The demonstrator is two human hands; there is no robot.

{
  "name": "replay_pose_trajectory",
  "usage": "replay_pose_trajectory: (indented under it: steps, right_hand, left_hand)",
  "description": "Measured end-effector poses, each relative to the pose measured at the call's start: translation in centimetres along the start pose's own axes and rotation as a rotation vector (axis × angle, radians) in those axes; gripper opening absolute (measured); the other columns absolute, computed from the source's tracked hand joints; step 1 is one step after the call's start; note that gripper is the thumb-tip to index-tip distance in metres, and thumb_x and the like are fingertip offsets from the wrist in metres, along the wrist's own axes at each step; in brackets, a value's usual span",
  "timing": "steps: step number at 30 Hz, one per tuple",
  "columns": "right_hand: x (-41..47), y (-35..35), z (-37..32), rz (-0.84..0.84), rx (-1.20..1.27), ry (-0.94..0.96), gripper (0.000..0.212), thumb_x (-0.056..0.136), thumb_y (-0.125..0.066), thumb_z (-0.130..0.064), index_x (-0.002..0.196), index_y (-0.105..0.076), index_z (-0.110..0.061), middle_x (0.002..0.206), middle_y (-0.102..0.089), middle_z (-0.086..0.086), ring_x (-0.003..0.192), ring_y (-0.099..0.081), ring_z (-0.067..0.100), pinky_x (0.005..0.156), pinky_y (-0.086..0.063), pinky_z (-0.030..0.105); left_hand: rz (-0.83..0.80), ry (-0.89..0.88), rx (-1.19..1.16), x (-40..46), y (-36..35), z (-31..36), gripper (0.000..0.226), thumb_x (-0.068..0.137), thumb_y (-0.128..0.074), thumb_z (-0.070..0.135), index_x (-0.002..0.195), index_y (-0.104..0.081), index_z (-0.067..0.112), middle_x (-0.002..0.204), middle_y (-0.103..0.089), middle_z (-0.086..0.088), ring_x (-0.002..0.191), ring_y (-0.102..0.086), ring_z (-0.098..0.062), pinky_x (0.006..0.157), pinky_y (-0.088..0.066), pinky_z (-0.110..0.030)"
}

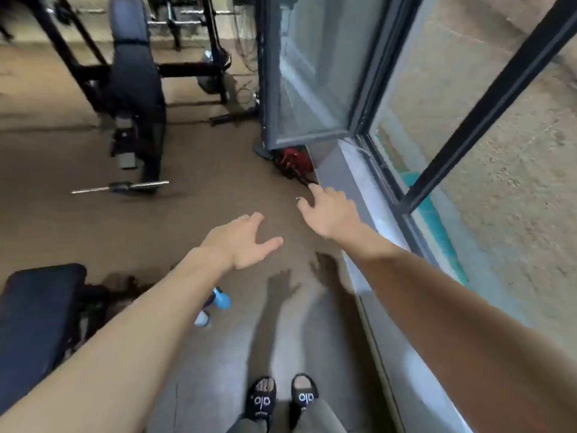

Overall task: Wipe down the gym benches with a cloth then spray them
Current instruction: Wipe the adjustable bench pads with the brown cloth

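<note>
Both arms reach forward over the floor, and neither hand holds anything. The left hand (242, 242) hangs with its fingers spread and relaxed. The right hand (324, 210) stretches further ahead with loose, straight fingers, its index tip just short of a red and black bundle (292, 164) on the floor at the foot of the open glass door (309, 73) (too blurred to say whether this is a cloth).

One padded bench (34, 323) lies below and left of the left forearm, close by. An inclined bench (134, 79) stands well ahead of the left hand, inside a black rack. Under the left forearm, beside the near bench, sit a pale blue and white object or two (215, 306), possibly a spray bottle, though I cannot tell.

If the bundle is a cloth, it should be light and limp, best pinched in a gathered fold. The bench pads look firm and smooth-skinned, so they should take a flat, pressing wipe along their length without shifting.
</note>
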State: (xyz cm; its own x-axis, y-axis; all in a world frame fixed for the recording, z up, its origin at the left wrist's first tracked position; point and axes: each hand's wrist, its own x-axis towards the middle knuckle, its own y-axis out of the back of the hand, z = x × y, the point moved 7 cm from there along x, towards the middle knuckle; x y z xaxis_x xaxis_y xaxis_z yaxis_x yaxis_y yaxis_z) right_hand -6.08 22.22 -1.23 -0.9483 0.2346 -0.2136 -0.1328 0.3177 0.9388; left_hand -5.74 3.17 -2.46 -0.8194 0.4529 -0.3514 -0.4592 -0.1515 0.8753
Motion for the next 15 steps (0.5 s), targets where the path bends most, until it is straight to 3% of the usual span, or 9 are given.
replay_pose_trajectory:
  steps: [8,15]
  right_hand:
    - [3.1,-11.0,-13.2,-0.243,-0.096,0.347,0.058,0.105,-0.033,-0.053,0.154,-0.037,-0.021,0.149,-0.048,0.016,0.137,-0.043,0.038,0.110,-0.033,0.047]
    - [1.0,-19.1,-24.2,-0.367,-0.133,0.539,0.058,0.105,-0.035,-0.051,0.155,-0.035,-0.022,0.150,-0.047,0.015,0.138,-0.042,0.036,0.111,-0.032,0.046]
  left_hand:
    - [0.038,0.447,-0.180,-7.5,-4.1,-14.1,0.067,0.087,-0.044,0.078,0.133,-0.046,0.029,0.127,-0.057,-0.001,0.119,-0.058,-0.026,0.097,-0.048,-0.042]
    - [0.080,0.690,-0.305,-15.8,-7.3,-22.9,0.088,0.087,-0.039,0.080,0.151,-0.035,0.020,0.148,-0.049,-0.008,0.131,-0.053,-0.029,0.104,-0.047,-0.046]
